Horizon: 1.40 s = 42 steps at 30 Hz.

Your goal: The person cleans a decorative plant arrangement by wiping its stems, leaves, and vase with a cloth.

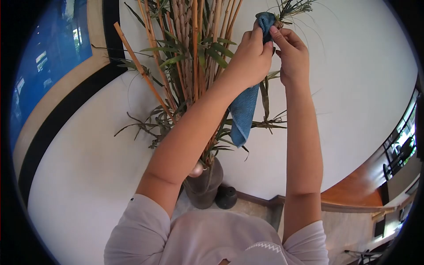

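A blue cloth (244, 117) is bunched in my left hand (252, 56), which is closed around it. One folded end of the cloth sticks up above the fingers, and the rest hangs below my wrist. Close beside it, my right hand (295, 55) is closed, thumb and fingers pinched at the base of a leafy plant sprig (293, 9) by the cloth's top fold. The fingers partly hide the exact grip point. Behind my left forearm stands a tall potted plant with tan canes (195, 53) and long green leaves (217, 55).
The plant rises from a grey-brown pot (204, 187) on the floor, with a small dark round pot (226, 197) beside it. A white wall (353, 88) is behind. A large framed blue picture (42, 57) hangs at left. An orange-brown wooden surface (353, 190) lies at right.
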Motion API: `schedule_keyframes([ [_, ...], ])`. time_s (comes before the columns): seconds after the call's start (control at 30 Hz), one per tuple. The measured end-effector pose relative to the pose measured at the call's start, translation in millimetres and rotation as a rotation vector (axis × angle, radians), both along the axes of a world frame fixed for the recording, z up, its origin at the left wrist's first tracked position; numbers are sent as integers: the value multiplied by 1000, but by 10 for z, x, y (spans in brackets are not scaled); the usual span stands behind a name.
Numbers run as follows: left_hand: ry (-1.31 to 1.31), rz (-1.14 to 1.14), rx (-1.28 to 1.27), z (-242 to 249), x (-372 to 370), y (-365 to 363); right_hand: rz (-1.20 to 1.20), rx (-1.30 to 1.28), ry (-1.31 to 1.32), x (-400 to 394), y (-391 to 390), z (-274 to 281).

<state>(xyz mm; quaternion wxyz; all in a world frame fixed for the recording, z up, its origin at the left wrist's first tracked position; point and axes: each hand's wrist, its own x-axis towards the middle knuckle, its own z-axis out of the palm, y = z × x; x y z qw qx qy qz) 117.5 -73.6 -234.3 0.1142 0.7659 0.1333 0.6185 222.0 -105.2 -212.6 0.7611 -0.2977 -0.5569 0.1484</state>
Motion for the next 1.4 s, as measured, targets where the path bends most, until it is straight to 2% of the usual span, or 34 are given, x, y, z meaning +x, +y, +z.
schedule_keyframes([
  [0.13, -7, 9, -56, 49, 38, 4, 81, 6, -17, 39, 36, 16],
  [0.2, 41, 26, -60, 45, 31, -31, 39, 45, 13, 9, 56, 26],
  [0.4, 18, 284, 213, -139, 83, -52, -15, 90, -34, 105, 167, 25],
  [0.6, 147, 445, 270, -193, 35, -154, -10, 22, -21, 122, 11, 17],
  [0.7, 101, 510, 244, -92, 57, -301, -30, 24, 21, 147, -13, -20],
  [0.87, -14, 348, 208, -84, 221, -436, 123, 34, 97, 388, 112, -119],
  [0.93, -100, 272, 189, -94, 273, -392, 82, 4, 98, 318, 15, -85],
  [0.97, -170, 307, 206, -111, 310, -316, 62, 7, 98, 258, -44, -71],
  [1.07, -128, 388, 206, -184, 347, -123, 37, 1, 94, 238, -73, -68],
  [1.17, -16, 411, 199, -248, 325, -126, 56, -1, 100, 290, -34, -83],
  [1.4, 55, 433, 163, -439, 114, -140, 86, 13, 76, 267, 39, -51],
])
